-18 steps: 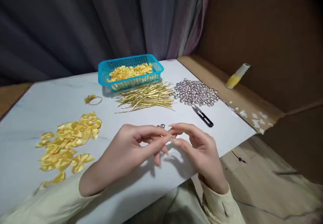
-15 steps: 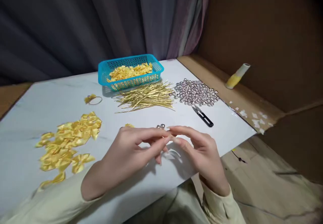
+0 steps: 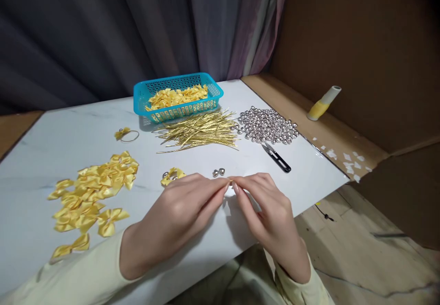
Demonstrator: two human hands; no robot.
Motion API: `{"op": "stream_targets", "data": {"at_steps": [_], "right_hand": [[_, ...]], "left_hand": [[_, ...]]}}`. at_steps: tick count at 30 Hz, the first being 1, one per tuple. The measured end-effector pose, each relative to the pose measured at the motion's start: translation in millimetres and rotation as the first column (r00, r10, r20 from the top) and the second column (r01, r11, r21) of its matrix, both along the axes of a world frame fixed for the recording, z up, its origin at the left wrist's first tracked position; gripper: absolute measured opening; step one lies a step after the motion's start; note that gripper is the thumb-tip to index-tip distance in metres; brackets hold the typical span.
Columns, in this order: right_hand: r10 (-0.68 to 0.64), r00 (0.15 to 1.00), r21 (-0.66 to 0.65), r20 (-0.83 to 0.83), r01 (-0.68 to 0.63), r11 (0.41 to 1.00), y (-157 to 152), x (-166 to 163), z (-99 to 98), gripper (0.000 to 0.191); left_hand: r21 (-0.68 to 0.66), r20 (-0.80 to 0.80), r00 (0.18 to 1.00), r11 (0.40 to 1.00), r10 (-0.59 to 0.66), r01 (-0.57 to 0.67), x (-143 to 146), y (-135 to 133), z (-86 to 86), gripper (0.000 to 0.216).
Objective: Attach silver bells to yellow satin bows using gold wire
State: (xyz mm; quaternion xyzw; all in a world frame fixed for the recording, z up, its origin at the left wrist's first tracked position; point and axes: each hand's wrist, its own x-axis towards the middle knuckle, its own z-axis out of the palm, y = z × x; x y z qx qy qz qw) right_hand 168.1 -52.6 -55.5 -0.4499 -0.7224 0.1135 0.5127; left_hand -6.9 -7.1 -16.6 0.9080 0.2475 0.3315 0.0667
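My left hand point(image 3: 185, 208) and my right hand point(image 3: 270, 208) meet fingertip to fingertip above the front of the white table, both closed in a pinch. A tiny gold-toned bit shows between the tips, too small and covered to name. Just beyond the fingers lie two silver bells point(image 3: 218, 172). Partly hidden behind my left hand is a yellow bow point(image 3: 168, 177) with silver bells beside it. Farther off spreads a pile of gold cords point(image 3: 201, 130), with a heap of silver bells point(image 3: 268, 125) to its right.
A blue basket point(image 3: 178, 111) of yellow bows stands at the back. Yellow satin bows point(image 3: 92, 190) lie loose on the left, below a cord loop with a bow point(image 3: 129, 135). Black thread snips point(image 3: 277, 157) rest at right. A yellow-white tube point(image 3: 324, 103) stands on the cardboard ledge.
Both hands have drawn their fingers into a tighter pinch at the same spot. The two bells and the bow behind my left hand show more fully now.
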Motion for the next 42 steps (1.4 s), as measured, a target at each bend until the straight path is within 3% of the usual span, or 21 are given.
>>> {"op": "stream_targets", "data": {"at_steps": [6,11,19,23,29,33,42], "right_hand": [[0.029,0.991,-0.127,-0.130,-0.045,0.991,1,6,-0.8,0.020],[0.049,0.982,-0.178,-0.183,-0.082,0.981,3,5,-2.0,0.018],[0.024,0.991,-0.084,-0.131,-0.036,0.996,3,0,-2.3,0.022],[0.018,0.999,0.009,-0.042,-0.017,1.000,3,0,-5.4,0.023],[0.026,1.000,0.092,0.017,-0.028,0.995,4,3,-6.8,0.028],[0.047,0.999,0.099,0.019,-0.049,0.994,3,5,-6.4,0.037],[0.127,0.992,0.063,-0.016,-0.126,0.990,1,8,-3.7,0.045]], "left_hand": [[-0.131,0.048,0.996,0.989,0.076,-0.069,2,-1,3.7,0.012],[-0.138,0.058,0.997,0.989,0.055,-0.046,4,-1,5.8,0.013],[-0.133,0.046,0.996,0.989,0.078,-0.071,5,-2,5.7,0.014],[-0.233,0.030,0.991,0.965,0.128,-0.118,6,-2,9.1,0.015],[-0.477,0.020,0.995,0.875,0.099,-0.078,7,4,21.2,0.016],[-0.633,0.062,0.996,0.774,0.066,-0.012,7,6,26.9,0.015],[-0.766,0.101,0.995,0.636,-0.026,0.094,-1,13,27.8,0.017]]}}
